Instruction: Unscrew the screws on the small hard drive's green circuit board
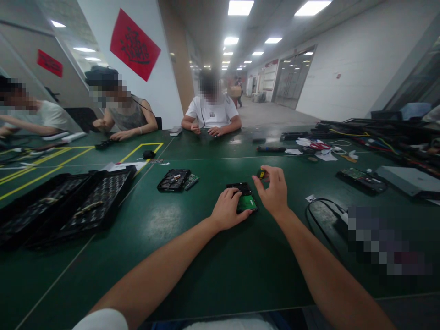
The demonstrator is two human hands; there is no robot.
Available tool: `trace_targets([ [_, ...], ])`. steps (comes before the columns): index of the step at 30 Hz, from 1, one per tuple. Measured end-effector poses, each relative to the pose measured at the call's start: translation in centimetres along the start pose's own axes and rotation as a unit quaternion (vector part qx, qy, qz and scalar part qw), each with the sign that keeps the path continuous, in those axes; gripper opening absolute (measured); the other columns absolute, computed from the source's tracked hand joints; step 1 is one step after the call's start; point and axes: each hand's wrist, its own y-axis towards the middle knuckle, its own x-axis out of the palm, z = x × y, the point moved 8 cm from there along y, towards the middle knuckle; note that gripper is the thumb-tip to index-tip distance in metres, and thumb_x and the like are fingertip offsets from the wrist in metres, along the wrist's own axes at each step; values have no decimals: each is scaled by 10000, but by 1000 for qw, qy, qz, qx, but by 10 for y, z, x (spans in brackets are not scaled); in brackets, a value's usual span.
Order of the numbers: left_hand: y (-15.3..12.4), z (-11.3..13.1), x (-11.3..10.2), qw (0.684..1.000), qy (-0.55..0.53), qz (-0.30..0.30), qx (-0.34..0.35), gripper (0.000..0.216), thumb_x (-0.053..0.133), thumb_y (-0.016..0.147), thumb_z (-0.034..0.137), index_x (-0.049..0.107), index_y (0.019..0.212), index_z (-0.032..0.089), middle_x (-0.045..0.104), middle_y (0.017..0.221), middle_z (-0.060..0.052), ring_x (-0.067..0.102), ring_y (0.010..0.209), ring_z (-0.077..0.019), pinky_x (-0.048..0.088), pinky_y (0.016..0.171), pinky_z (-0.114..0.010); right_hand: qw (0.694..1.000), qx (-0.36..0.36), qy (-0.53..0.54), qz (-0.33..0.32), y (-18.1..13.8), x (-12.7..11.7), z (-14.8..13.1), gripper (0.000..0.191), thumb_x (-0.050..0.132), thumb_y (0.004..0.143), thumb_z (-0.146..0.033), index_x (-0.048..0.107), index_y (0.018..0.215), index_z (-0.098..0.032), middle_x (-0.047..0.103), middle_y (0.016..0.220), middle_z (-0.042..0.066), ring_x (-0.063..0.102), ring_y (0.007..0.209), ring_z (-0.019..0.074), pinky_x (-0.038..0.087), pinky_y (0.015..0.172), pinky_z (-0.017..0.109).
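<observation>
My left hand (227, 210) steadies a small open black device case with a green circuit board (246, 202) in it. Its fingers lie over the case's left side, and the thumb presses along the near edge. Just right of and above the case, my right hand (274, 191) pinches a short yellow-and-black screwdriver (262, 174) between thumb and fingers. Most of the tool is hidden by the fingers, and its tip is too small to make out. To the left lies another black case (173, 179), with a loose circuit board (191, 181) beside it.
Long black trays (99, 201) with small parts stand at left. At right lie another opened device (361, 179), a grey box (409, 179), a black cable (311, 213) and a heap of cables (374, 137). Across the green table sits a co-worker (211, 112); two more sit at left.
</observation>
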Motion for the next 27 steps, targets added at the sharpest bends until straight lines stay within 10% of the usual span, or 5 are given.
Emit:
trace_targets([
  [27, 0, -1, 0, 1000, -3, -2, -5, 688, 679, 844, 648, 618, 1337, 172, 579, 1382, -162, 514, 1326, -350, 435, 1153, -525, 1000, 16, -3, 1, -1, 0, 4, 372, 600, 988, -350, 552, 1341, -244, 581, 1165, 113, 610, 906, 241, 596, 842, 461],
])
